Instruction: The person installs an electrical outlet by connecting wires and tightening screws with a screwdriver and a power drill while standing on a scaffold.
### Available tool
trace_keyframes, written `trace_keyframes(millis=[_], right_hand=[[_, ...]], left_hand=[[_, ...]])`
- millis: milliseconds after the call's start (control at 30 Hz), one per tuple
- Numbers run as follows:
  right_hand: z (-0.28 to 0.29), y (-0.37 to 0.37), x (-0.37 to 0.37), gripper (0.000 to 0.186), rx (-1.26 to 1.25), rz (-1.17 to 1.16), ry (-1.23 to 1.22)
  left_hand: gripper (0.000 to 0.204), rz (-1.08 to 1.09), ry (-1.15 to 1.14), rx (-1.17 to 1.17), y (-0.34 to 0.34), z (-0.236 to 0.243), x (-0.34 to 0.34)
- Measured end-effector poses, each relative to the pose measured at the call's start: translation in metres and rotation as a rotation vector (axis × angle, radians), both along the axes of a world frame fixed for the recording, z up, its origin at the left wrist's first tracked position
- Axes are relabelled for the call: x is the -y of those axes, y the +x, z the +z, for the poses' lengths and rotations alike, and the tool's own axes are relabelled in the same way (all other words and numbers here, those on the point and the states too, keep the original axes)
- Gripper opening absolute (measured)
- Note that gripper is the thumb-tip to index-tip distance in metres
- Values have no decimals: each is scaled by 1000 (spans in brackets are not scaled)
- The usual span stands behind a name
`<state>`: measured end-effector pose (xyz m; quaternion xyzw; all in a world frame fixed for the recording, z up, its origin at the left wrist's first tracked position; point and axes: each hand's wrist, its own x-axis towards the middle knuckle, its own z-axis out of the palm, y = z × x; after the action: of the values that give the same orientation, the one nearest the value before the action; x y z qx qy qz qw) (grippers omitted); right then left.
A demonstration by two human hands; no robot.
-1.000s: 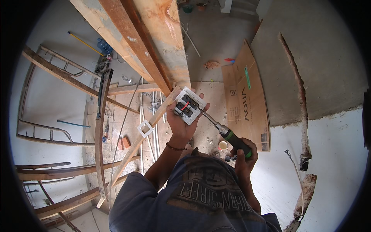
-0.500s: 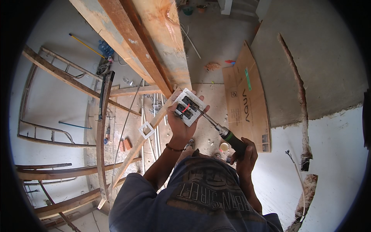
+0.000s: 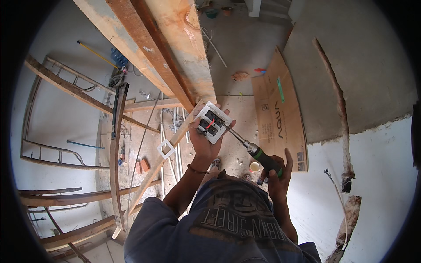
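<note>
In my left hand lies a white wall socket, its back turned up. Two black terminal blocks sit in it, joined by a short red wire. My right hand grips the black and green handle of a screwdriver. The metal shaft slants up to the left, and its tip meets the right side of the black blocks. Exactly which screw it touches is too small to tell. A white square frame rests on a wooden beam just left of my left wrist.
Wooden beams rise in front of me and to the left, near metal scaffold frames. A flattened cardboard sheet leans at the right wall. A cable hangs from a wall channel. A small cup and bricks lie below.
The fingers of my right hand have shifted on the screwdriver handle, with the index finger now stretched away and more of the green showing. The socket stays in my left hand.
</note>
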<state>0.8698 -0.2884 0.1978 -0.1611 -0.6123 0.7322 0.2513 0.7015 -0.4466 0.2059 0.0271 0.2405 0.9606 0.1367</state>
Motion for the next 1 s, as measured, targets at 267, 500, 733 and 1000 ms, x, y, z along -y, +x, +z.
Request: trace_keyframes(millis=[267,500,733,1000], right_hand=[[-8,16,-10,57,115,208,-337],[-8,18,-23,64,287,255,-233],[-14,16,-17,64,165,155,-90],[-16,10,3,60,148,99,-48]], left_hand=[[43,-16,48,5,4,2,-1],[43,-56,66,-12,2,-6,4],[46,-31,20,35,1,-4,-2],[49,-33,17,3,-1,-28,4]])
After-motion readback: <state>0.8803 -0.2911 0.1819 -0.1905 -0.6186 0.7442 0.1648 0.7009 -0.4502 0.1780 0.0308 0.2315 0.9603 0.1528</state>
